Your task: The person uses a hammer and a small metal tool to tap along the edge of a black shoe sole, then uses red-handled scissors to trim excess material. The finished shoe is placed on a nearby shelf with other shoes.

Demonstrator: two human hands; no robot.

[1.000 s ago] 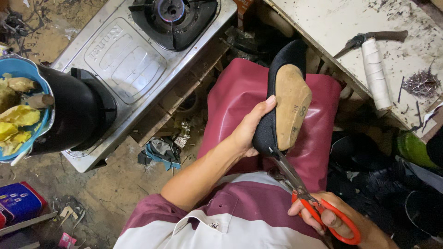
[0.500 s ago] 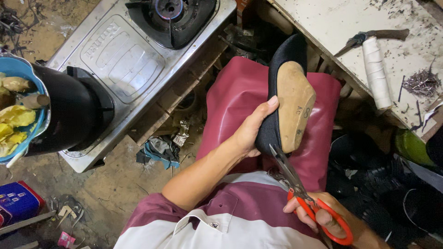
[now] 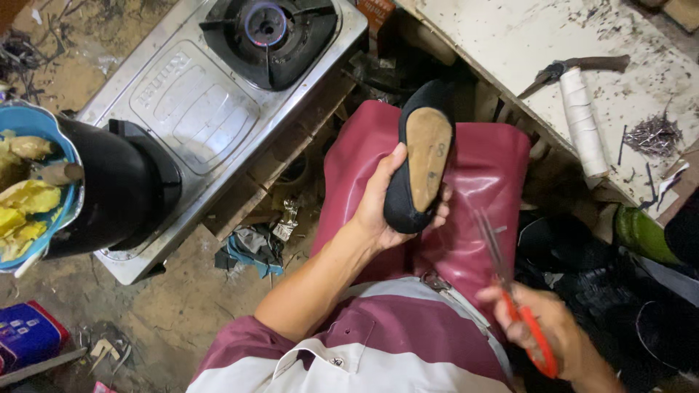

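What I can't make out from up here

My right hand (image 3: 553, 331) runs off the bottom edge at the wrist, and the scissors (image 3: 513, 291) in its grip are motion-blurred, so I can't tell whether the blades are apart or closed. My left hand (image 3: 386, 204) hides the near side and heel of the black shoe (image 3: 422, 156), and the mark on its tan sole is too small to tell. The blue bowl (image 3: 44, 127) is cut off by the left edge. The dark heap (image 3: 626, 291) at my right is too shadowed to sort out.
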